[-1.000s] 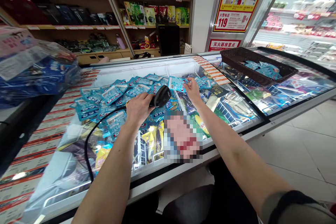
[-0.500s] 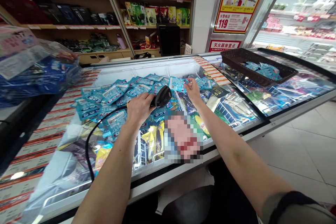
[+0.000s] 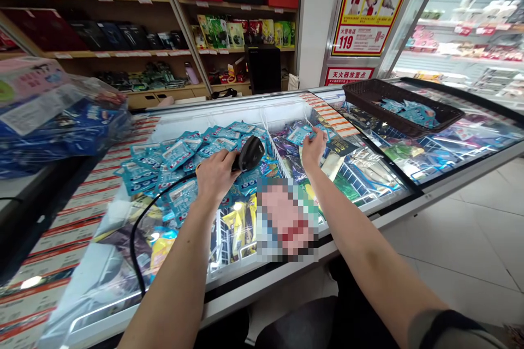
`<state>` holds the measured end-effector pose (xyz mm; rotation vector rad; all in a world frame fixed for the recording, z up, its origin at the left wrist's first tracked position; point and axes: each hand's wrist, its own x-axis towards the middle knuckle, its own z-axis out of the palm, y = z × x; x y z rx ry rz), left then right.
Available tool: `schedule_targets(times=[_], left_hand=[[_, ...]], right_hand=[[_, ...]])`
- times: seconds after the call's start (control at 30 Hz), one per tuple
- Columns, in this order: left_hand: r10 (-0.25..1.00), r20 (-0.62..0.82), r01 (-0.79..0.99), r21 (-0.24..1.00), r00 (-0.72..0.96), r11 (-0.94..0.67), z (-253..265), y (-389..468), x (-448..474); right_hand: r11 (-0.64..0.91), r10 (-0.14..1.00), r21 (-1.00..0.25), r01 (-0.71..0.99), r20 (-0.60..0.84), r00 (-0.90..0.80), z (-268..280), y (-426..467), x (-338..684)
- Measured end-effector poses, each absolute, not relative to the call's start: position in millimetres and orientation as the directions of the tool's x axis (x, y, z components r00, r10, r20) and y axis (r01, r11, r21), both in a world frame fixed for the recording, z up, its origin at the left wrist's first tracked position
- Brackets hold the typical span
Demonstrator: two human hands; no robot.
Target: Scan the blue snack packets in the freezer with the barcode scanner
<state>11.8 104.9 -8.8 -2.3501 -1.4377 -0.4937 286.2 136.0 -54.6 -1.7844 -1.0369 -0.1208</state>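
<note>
My left hand [image 3: 216,174] is wrapped around the handle of a black barcode scanner [image 3: 250,154]; its head points right, over the freezer. A black cable [image 3: 137,229] runs from it toward the front. Beneath and left of the scanner lies a heap of blue printed packets [image 3: 178,154]. To the right, my right hand [image 3: 314,148] has its fingers pinched at the edge of a blue packet [image 3: 298,135]. That packet is low over the freezer's right section, among other blue packets partly hidden by the hand.
A brown basket [image 3: 368,99] holding several blue packets stands on the freezer at the right. A plastic-wrapped bundle [image 3: 53,120] sits at the left. White wire dividers [image 3: 276,152] split the freezer. A blurred-out pink object [image 3: 282,212] is at the front edge. Shelves line the back.
My right hand has moved right with the blue packet, from beside the scanner to the packets in the right section. My left hand keeps the scanner in nearly the same place.
</note>
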Motion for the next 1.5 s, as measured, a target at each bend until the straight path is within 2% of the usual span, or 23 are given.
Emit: schedule_targets(times=[0.07, 0.13, 0.23, 0.33, 0.47, 0.6, 0.73, 0.87, 1.03, 1.2, 1.3, 1.5], left_hand=[[0.775, 0.466, 0.897, -0.108, 0.427, -0.429, -9, 105, 11], [0.771, 0.478, 0.899, -0.109, 0.421, -0.424, -10, 105, 11], [0.764, 0.491, 0.901, -0.114, 0.418, -0.420, -10, 106, 9], [0.758, 0.501, 0.899, -0.112, 0.418, -0.422, -11, 108, 8], [0.749, 0.514, 0.897, -0.100, 0.417, -0.431, -12, 109, 7], [0.745, 0.532, 0.902, -0.093, 0.402, -0.421, -12, 109, 5], [0.751, 0.559, 0.924, -0.079, 0.353, -0.375, -11, 109, 2], [0.754, 0.569, 0.934, -0.077, 0.329, -0.349, -10, 109, -2], [0.758, 0.562, 0.933, -0.078, 0.333, -0.352, -9, 109, -3], [0.772, 0.558, 0.942, -0.055, 0.304, -0.332, -7, 109, -5], [0.770, 0.561, 0.943, -0.061, 0.304, -0.328, -8, 110, -6], [0.762, 0.551, 0.928, -0.070, 0.341, -0.365, -9, 111, -7]], right_hand=[[-0.141, 0.551, -0.677, 0.722, 0.552, 0.626, -52, 131, 288], [-0.192, 0.563, -0.612, 0.767, 0.572, 0.597, -50, 125, 288], [-0.204, 0.682, -0.457, 0.866, 0.567, 0.461, -47, 119, 287], [-0.171, 0.805, -0.318, 0.933, 0.501, 0.318, -47, 118, 285], [-0.217, 0.828, -0.305, 0.927, 0.446, 0.340, -52, 122, 289], [-0.285, 0.797, -0.307, 0.908, 0.450, 0.402, -54, 124, 293], [-0.282, 0.794, -0.291, 0.914, 0.464, 0.393, -54, 123, 291], [-0.147, 0.825, -0.286, 0.947, 0.493, 0.277, -51, 123, 283], [0.268, 0.876, -0.290, 0.919, 0.470, -0.107, -46, 125, 266], [0.544, 0.812, -0.224, 0.809, 0.382, -0.441, -46, 126, 252], [0.563, 0.802, -0.182, 0.806, 0.355, -0.479, -45, 126, 248], [0.334, 0.883, -0.241, 0.911, 0.418, -0.213, -46, 128, 258]])
